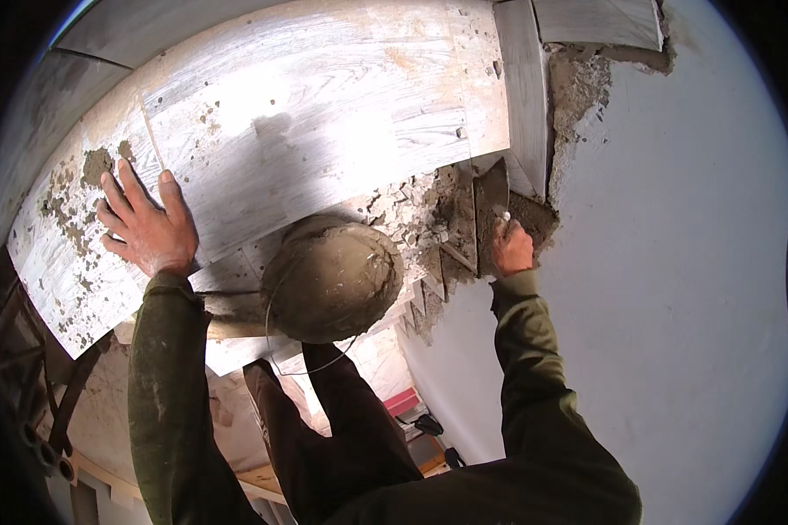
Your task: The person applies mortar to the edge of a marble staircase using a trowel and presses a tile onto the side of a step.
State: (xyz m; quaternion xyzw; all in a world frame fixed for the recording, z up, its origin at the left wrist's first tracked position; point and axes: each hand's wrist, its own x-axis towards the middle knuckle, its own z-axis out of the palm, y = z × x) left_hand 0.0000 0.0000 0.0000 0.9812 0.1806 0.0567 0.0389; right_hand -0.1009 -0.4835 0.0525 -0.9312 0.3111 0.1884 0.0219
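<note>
1. One trowel (pixel 490 206), at 2 o'clock, is gripped in the closed right hand (pixel 510 249) against the mortar.
2. One bucket (pixel 331 278), at centre, holds grey mortar.
3. The left hand (pixel 144 226), at 9 o'clock, lies flat and spread on the tile (pixel 324 114).

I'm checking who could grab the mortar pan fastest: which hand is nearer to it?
Left, narrowly. The left hand lies flat on the tiled step just left of the mortar pan; the right hand grips a trowel to its right, slightly farther off.

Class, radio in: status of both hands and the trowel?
Left hand flat on the wood-look tile. Right hand grips the trowel, blade in mortar. Mortar pan sits between the hands.
</note>
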